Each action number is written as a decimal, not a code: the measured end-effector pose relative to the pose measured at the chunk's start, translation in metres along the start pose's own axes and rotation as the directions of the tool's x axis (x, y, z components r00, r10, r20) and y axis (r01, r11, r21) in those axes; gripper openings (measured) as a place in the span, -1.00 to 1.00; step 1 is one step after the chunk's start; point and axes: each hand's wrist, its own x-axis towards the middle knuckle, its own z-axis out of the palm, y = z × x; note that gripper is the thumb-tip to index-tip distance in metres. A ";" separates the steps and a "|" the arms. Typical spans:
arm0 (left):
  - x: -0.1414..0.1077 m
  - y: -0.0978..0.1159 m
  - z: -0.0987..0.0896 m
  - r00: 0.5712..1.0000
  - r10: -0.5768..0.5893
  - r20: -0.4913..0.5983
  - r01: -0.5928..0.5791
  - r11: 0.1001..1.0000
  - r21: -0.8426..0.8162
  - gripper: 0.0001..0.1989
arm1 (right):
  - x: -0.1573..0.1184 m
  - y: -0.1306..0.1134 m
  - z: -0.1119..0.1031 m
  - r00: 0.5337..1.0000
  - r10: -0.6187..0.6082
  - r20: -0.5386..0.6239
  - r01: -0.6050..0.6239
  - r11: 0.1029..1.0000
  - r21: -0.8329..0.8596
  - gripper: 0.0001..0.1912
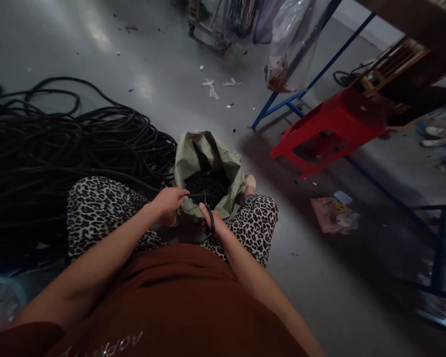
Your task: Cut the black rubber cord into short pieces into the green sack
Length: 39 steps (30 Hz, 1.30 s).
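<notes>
Between my knees stands a pale green woven sack [232, 163], its mouth open and small black pieces [208, 184] inside. My left hand [170, 200] is closed on a thin black cord [196, 195], whose end reaches over the sack. In my right hand [212, 221] is a pair of black-handled scissors [211, 218]. The blades point up over the sack, right by the cord's end; whether they touch it is too small to tell. A large heap of black cord [107, 134] lies on the left and extends toward my left hand.
A red plastic stool [342, 124] lies tipped at the right, near a blue metal frame [275, 106]. Clear plastic bags [292, 44] hang above the floor [163, 64]. A pink packet [325, 213] lies right of my knee, and a wheeled rack [208, 27] stands at the top.
</notes>
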 end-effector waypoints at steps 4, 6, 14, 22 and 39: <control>0.002 0.004 0.000 0.999 -0.034 -0.013 0.035 0.998 0.044 -0.64 | -0.001 -0.001 -0.001 0.999 -0.012 -0.047 0.008 0.997 -0.080 -0.33; 0.002 0.006 0.000 0.999 -0.039 -0.009 0.040 0.997 0.064 -0.64 | -0.002 -0.002 -0.001 0.999 0.005 -0.054 -0.009 0.997 -0.078 -0.34; 0.005 0.013 0.002 0.999 -0.042 0.016 0.040 0.993 0.111 -0.64 | -0.010 -0.008 0.000 0.996 0.075 -0.042 -0.074 0.997 0.005 -0.42; 0.009 0.013 0.008 0.998 -0.053 0.038 0.048 0.991 0.126 -0.66 | -0.005 -0.001 0.001 0.994 0.086 -0.061 -0.085 0.996 0.008 -0.47; 0.009 0.012 0.010 0.997 -0.063 0.034 0.059 0.990 0.127 -0.65 | -0.004 -0.001 0.001 0.997 0.068 -0.039 -0.073 0.987 -0.143 -0.46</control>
